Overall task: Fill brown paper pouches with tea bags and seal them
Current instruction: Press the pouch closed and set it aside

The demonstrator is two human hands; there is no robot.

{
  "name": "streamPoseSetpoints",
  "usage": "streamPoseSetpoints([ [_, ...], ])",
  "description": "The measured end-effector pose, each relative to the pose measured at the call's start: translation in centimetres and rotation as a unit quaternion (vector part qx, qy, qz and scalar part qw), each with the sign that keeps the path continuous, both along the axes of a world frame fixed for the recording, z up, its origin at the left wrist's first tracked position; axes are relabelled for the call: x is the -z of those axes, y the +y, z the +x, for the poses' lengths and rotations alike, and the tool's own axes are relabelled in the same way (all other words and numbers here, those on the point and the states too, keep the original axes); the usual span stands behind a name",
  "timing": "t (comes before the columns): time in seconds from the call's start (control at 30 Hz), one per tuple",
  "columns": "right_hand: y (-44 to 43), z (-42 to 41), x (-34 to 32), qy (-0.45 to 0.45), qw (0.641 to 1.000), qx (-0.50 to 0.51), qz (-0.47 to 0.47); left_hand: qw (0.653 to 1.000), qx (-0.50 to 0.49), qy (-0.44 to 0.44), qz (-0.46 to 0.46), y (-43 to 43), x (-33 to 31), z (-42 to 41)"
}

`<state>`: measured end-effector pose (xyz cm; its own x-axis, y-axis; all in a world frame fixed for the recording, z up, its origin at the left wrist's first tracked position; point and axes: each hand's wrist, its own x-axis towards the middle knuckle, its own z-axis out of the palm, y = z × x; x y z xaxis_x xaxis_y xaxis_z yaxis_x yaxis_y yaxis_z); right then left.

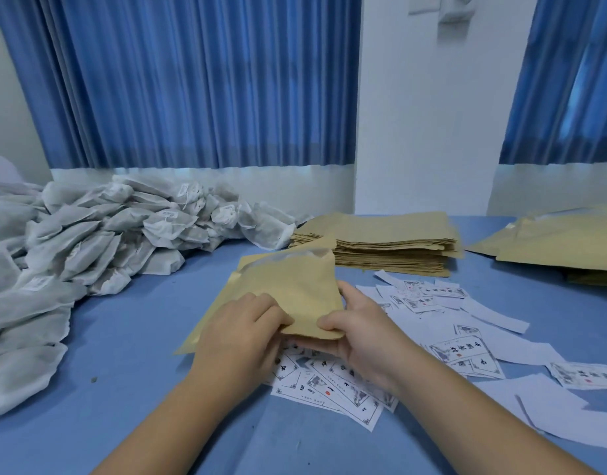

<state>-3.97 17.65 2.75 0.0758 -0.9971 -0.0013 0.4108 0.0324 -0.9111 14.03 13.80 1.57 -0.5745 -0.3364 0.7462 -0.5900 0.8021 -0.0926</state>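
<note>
Pinching brown pouch [288,289], left hand [237,332], right hand [362,334], blue table [124,337] beneath

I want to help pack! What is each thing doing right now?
Brown paper pouch: held in both hands, top unsealed.
Left hand: grips pouch's bottom edge.
Right hand: pinches it too.
Pouch stack: flat, untouched.
Tea bags: heaped loose.
Printed labels: scattered.
Curtains: drawn shut.

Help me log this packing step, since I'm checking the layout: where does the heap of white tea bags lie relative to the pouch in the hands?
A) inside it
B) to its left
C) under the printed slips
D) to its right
B: the tea bags are heaped at the left of the table, while the left hand and right hand hold the pouch in the middle.
</note>
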Motion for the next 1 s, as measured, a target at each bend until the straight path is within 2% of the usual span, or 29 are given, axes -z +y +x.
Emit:
streamPoseSetpoints([
  [0.1,0.7,-0.2,0.1,0.032,0.999,0.021,-0.019,0.99,0.0,0.026,0.137,0.0,0.2,1.0],
  [0.17,1.3,-1.1,0.1,0.1,0.992,0.069,-0.029,0.966,0.011,0.071,0.249,0.2,0.2,1.5],
  [0.23,2.1,-2.5,-0.2,0.147,0.982,0.11,-0.045,0.933,0.029,0.159,0.321,0.2,0.1,1.5],
  [0.3,3.0,-4.0,-0.7,0.118,0.983,0.125,-0.057,0.885,-0.014,0.272,0.377,-0.1,-0.5,0.9],
  [0.33,3.5,-4.8,-1.0,0.091,0.985,0.132,-0.064,0.842,-0.033,0.325,0.429,-0.4,-0.9,0.3],
  [0.37,3.9,-5.7,-1.3,0.072,0.984,0.145,-0.07,0.78,-0.029,0.384,0.494,-0.7,-1.3,-0.5],
  [0.43,5.0,-7.7,-1.9,0.062,0.98,0.177,-0.072,0.636,0.042,0.48,0.603,-1.1,-2.4,-2.6],
  [0.53,6.8,-11.2,-2.9,0.018,0.971,0.224,-0.084,0.451,0.16,0.525,0.704,-0.6,-4.2,-7.4],
  [0.6,8.3,-13.8,-3.8,0.001,0.96,0.263,-0.094,0.361,0.208,0.522,0.745,-0.2,-4.9,-11.4],
  [0.63,9.2,-15.2,-4.1,0.002,0.954,0.283,-0.098,0.337,0.218,0.513,0.759,0.0,-5.2,-13.5],
  [0.7,11.1,-18.1,-4.6,0.023,0.942,0.32,-0.099,0.319,0.224,0.481,0.785,0.5,-5.6,-17.8],
  [0.77,13.0,-20.8,-4.8,0.053,0.929,0.354,-0.094,0.318,0.226,0.437,0.811,1.4,-5.7,-22.2],
  [0.93,17.9,-27.1,-5.8,0.108,0.898,0.417,-0.089,0.37,0.225,0.329,0.839,3.7,-6.0,-32.5],
  [1.0,19.7,-29.7,-7.0,0.135,0.889,0.428,-0.088,0.381,0.243,0.303,0.839,4.3,-6.7,-36.1],
])
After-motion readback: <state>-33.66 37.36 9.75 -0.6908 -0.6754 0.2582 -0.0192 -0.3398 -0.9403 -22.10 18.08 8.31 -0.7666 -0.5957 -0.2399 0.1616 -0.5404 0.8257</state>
